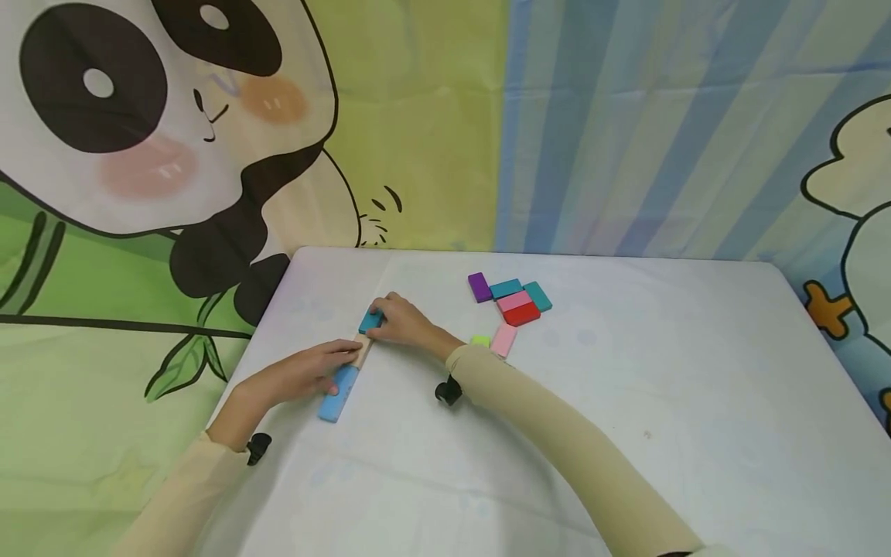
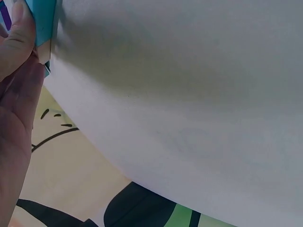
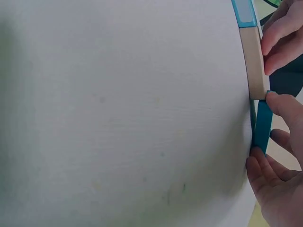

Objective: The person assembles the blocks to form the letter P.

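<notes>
“Head view first: what is looking likeliest to go wrong for the person?”

“The teal block (image 3: 263,123) is probably risking a crooked fit. Seen from the right wrist, it is lying slightly off the line of the wooden block (image 3: 254,61), and the right hand's (image 1: 406,322) thumb is sitting right where they are meeting, so a hard push could be knocking the wood askew.”

“And the left hand (image 1: 301,375)?”

“Its fingers are lying loosely extended along the wood's left edge, apparently steadying rather than gripping. Its thumb is reaching the light-blue block (image 1: 338,404), but how firmly, nobody can tell. Uneven pressure could be bending all three out of line.”

“Is anything else running a risk?”

“Perhaps. The right sleeve (image 1: 557,418) is passing close to the lime block (image 1: 480,340) and pale pink block (image 1: 503,340); a sweeping forearm could be brushing them aside.”

“Where is the teal block lying within the fingers?”

“Lengthwise: the right thumb is pressing near the wood, the fingertips are curling at the opposite end, and they are spreading only as far as its length. Whether it is resting flat on the table (image 1: 661,464), the views are not settling.”
</notes>
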The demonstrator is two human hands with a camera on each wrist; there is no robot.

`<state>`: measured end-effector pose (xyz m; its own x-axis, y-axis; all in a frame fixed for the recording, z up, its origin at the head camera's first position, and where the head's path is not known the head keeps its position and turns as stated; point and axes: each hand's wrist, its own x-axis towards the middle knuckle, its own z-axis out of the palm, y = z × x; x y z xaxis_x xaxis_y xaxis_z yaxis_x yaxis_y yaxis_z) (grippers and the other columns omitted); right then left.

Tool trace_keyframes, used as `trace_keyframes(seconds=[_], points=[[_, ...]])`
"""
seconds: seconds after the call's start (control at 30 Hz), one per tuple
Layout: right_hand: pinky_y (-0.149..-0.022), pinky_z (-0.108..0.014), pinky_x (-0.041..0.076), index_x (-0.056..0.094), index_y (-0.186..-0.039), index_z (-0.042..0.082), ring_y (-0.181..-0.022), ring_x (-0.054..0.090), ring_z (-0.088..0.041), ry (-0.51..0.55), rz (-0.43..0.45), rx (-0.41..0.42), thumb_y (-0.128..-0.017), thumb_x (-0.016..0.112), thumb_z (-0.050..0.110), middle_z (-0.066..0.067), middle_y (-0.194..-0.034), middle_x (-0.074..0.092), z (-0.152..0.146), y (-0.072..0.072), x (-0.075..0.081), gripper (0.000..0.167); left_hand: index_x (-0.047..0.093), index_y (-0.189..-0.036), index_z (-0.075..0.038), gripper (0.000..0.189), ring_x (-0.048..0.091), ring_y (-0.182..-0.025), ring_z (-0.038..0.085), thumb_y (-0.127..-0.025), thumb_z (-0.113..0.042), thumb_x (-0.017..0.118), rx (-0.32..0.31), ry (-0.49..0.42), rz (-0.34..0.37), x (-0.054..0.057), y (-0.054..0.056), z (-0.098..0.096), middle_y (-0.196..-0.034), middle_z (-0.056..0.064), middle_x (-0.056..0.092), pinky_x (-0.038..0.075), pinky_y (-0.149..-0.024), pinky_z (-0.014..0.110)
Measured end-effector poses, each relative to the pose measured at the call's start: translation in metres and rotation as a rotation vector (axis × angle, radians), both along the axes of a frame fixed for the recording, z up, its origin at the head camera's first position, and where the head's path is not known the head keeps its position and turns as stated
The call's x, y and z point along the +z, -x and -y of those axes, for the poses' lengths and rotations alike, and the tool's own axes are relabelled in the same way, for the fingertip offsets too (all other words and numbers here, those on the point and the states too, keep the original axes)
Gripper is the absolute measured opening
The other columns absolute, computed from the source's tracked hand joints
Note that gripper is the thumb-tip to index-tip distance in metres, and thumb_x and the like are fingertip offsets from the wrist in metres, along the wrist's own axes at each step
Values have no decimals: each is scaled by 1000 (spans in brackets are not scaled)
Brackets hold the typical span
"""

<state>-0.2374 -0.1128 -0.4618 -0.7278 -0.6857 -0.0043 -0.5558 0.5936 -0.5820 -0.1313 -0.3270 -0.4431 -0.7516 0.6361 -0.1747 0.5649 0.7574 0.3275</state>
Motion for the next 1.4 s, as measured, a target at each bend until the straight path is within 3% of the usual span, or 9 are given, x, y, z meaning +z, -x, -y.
trace_keyframes(seconds=[0.23, 0.47, 0.77, 0.83, 0.97, 1.07, 1.23, 1.3, 1.4], points=[[-83, -24, 50, 61, -125, 10, -97, 57, -15, -46, -42, 11, -92, 66, 35, -11, -119, 59, 0, -1, -2, 42, 41, -144, 2, 71, 41, -138, 35, -85, -20, 72, 35, -2, 45, -1, 1, -1, -152, 12, 38, 41, -107, 47], [-97, -28, 48, 61, -126, 9, -113, 57, -19, -58, -56, 62, -94, 63, 35, -11, -128, 55, -4, 0, -7, 41, 36, -146, 6, 75, 36, -140, 37, -85, -21, 71, 21, -27, 57, -3, 4, 0, -154, 14, 33, 37, -109, 51], [-100, -27, 47, 61, -125, 8, -116, 57, -19, -45, -67, 106, -93, 65, 28, -10, -128, 57, -8, 2, -6, 38, 20, -153, 3, 93, 23, -145, 40, -82, -26, 72, 87, 25, 156, 2, 12, -1, -161, 16, 15, 34, -111, 54], [-101, -27, 46, 61, -125, 8, -117, 57, -19, -50, -73, 114, -94, 65, 26, -10, -129, 58, -9, 1, -6, 37, 17, -154, 1, 96, 23, -146, 40, -81, -28, 73, 91, 54, 166, 5, 13, -2, -162, 16, 12, 36, -110, 52], [-105, -29, 45, 59, -129, 8, -124, 55, -19, -74, -84, 137, -95, 63, 23, -10, -134, 56, -11, 0, -5, 38, 18, -155, -3, 100, 37, -140, 39, -78, -36, 74, 88, 119, 140, 9, 17, -5, -161, 16, 17, 46, -100, 49], [-110, -31, 42, 56, -136, 9, -132, 50, -21, -94, -85, 150, -96, 60, 20, -11, -142, 52, -12, -1, -5, 41, 21, -154, -5, 104, 44, -133, 37, -74, -39, 78, 93, 146, 118, 12, 21, -6, -157, 15, 23, 50, -93, 48], [-116, -33, 34, 46, -144, 9, -144, 36, -23, -93, -55, 164, -98, 58, 16, -12, -158, 33, -19, -4, -3, 49, 25, -153, -5, 107, 44, -133, 35, -68, -33, 85, 126, 151, 144, 16, 25, -10, -153, 14, 26, 48, -95, 50], [-117, -34, 33, 42, -147, 9, -147, 31, -23, -81, -19, 141, -98, 57, 17, -12, -162, 21, -31, -6, 1, 52, 25, -153, -6, 106, 43, -134, 35, -69, -31, 85, 127, 167, 151, 16, 26, -13, -154, 14, 25, 48, -97, 51], [-117, -37, 33, 40, -148, 10, -147, 30, -24, -54, 44, 88, -99, 55, 20, -11, -163, 17, -62, -8, 11, 52, 25, -153, -6, 106, 45, -133, 36, -69, -29, 86, 128, 184, 147, 15, 27, -19, -155, 14, 25, 48, -97, 51]])
